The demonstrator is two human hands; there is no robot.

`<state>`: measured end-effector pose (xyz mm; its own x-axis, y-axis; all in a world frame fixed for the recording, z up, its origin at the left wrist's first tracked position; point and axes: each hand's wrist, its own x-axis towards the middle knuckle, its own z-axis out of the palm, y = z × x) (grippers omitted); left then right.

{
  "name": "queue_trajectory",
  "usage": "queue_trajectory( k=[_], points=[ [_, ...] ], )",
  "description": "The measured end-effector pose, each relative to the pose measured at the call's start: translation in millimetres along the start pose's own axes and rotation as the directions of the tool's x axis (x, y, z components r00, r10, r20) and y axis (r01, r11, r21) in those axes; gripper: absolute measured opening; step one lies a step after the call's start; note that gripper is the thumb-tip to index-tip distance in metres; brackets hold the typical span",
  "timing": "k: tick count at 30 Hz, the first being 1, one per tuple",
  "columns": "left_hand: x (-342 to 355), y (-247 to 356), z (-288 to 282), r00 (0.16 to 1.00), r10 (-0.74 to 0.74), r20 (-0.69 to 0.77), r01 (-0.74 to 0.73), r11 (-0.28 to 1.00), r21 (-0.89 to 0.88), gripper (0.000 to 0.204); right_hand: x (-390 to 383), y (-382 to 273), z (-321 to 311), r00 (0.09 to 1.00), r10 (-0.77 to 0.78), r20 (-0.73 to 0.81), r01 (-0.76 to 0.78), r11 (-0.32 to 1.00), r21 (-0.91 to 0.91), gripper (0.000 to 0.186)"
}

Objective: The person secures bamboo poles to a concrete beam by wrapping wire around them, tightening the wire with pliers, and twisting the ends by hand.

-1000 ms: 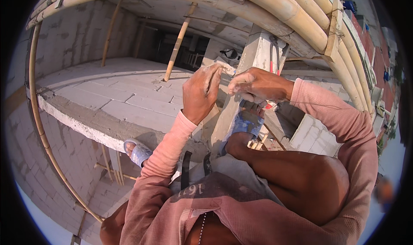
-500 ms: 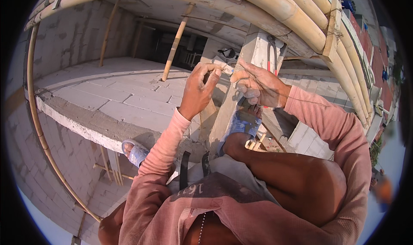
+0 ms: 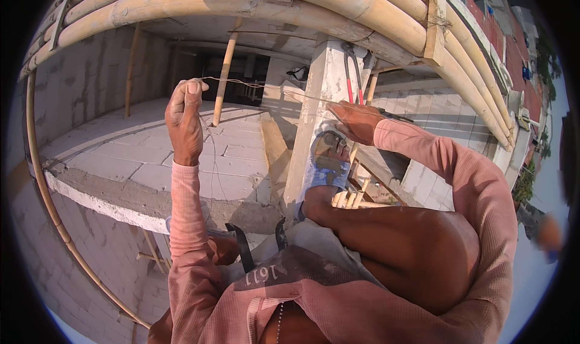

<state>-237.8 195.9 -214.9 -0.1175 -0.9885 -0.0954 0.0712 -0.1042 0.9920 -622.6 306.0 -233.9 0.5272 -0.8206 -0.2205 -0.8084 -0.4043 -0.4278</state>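
Note:
My left hand (image 3: 184, 121) is raised at the left, its thumb and fingers pinched on one end of a thin wire (image 3: 260, 87). The wire runs taut to the right, across to my right hand (image 3: 356, 121), which grips its other end in front of a grey concrete column (image 3: 314, 114). My right foot in a blue sandal (image 3: 325, 162) presses against the column just below that hand. Both sleeves are pink. A loose length of wire hangs down from my left hand.
Thick bamboo poles (image 3: 290, 5) arch overhead and a thinner one (image 3: 48, 205) curves down the left. A block-paved floor slab (image 3: 145, 156) with a concrete edge lies below. Red-handled pliers (image 3: 349, 78) hang on the column. Block walls stand at right.
My hands were close together by the column. The left hand has swung out to the left, drawing the wire taut between both hands.

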Motion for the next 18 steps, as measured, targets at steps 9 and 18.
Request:
queue_trajectory(
  k=[9,18],
  points=[
    [-21,48,28,0.897,-0.145,0.418,0.148,0.989,0.025,0.032,55,-29,-74,0.895,0.032,0.445,-0.038,0.999,0.005,0.033],
    [1,52,-184,0.974,-0.188,0.126,0.147,0.950,0.277,0.038,-36,19,-113,0.885,0.301,0.356,-0.233,0.947,-0.223,0.051]
  ],
)
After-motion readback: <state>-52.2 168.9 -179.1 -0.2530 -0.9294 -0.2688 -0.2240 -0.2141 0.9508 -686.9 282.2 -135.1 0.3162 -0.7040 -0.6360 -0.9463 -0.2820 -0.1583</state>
